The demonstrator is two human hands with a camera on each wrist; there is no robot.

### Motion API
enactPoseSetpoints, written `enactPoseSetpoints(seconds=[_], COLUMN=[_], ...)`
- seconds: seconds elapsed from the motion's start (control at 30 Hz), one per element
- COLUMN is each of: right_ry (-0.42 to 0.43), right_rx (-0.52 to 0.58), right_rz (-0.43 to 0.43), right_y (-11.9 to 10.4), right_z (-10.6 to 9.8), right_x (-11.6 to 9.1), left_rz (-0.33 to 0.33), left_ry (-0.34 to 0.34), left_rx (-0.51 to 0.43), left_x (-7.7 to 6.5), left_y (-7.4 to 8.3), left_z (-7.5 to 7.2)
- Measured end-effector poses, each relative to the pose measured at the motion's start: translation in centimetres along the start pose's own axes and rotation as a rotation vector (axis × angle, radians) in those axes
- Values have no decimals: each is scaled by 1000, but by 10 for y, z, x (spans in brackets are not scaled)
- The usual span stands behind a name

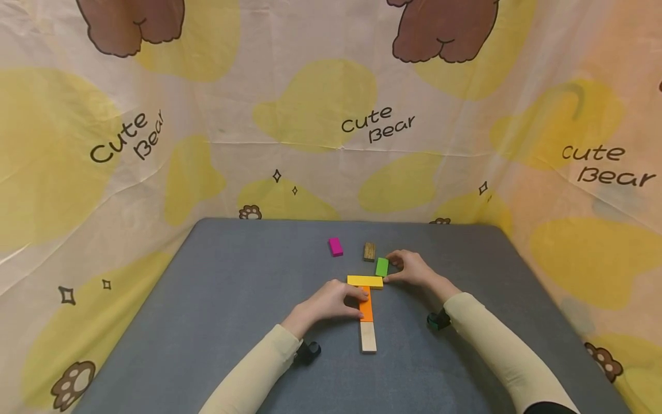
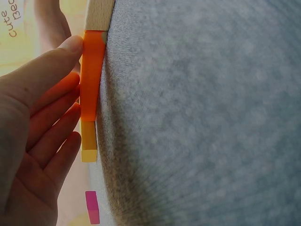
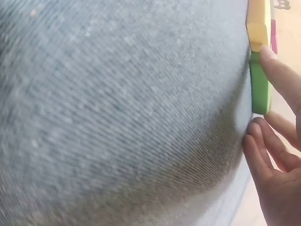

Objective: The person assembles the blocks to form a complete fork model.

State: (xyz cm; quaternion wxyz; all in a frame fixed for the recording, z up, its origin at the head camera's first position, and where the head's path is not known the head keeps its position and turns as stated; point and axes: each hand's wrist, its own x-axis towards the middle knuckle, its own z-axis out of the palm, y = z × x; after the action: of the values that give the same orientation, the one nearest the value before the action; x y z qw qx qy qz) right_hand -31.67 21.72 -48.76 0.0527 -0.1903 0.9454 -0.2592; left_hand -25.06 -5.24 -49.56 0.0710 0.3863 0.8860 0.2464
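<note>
Pale sleeves (image 1: pixel 250 374) foremost; right hand (image 1: pixel 414 269) pinching green block (image 1: pixel 381 267) at 1 o'clock of orange block (image 1: pixel 366 310); left hand (image 1: pixel 330 301) touching the latter, fingers loosely extended; around it, yellow block (image 1: pixel 365 281) at 12, pale wooden block (image 1: pixel 368 337) at 6, magenta block (image 1: pixel 335 247) at 11.

your cream sleeves (image 1: pixel 253 368), orange block (image 1: pixel 368 308), green block (image 1: pixel 381 267), yellow block (image 1: pixel 364 280), magenta block (image 1: pixel 335 246), pale block (image 1: pixel 368 337), grained brown block (image 1: pixel 369 252), grey bench (image 1: pixel 233 276), yellow-blotched cloth (image 1: pixel 310 103)

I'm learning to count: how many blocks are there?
6. A pink block and brown block lie farthest back, a green block by the right hand, an orange block at the left hand, a yellow block across its far end, a pale block nearest. Hands might hide more.
</note>
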Motion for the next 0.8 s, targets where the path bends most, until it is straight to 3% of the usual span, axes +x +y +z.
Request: enactPoseSetpoints(seconds=[0.2,0.43,0.8], right_ry=[-39,-3,-7], right_rx=[46,65,73], right_rz=[36,5,1], right_y=[-2,-4,-11], right_z=[-11,-22,-18], right_x=[0,8,31], left_rz=[-4,-19,6], left_ry=[0,-13,-6], left_rx=[2,4,17], left_x=[-1,-2,-1], left_y=[0,0,-1], left_z=[-2,-3,-1])
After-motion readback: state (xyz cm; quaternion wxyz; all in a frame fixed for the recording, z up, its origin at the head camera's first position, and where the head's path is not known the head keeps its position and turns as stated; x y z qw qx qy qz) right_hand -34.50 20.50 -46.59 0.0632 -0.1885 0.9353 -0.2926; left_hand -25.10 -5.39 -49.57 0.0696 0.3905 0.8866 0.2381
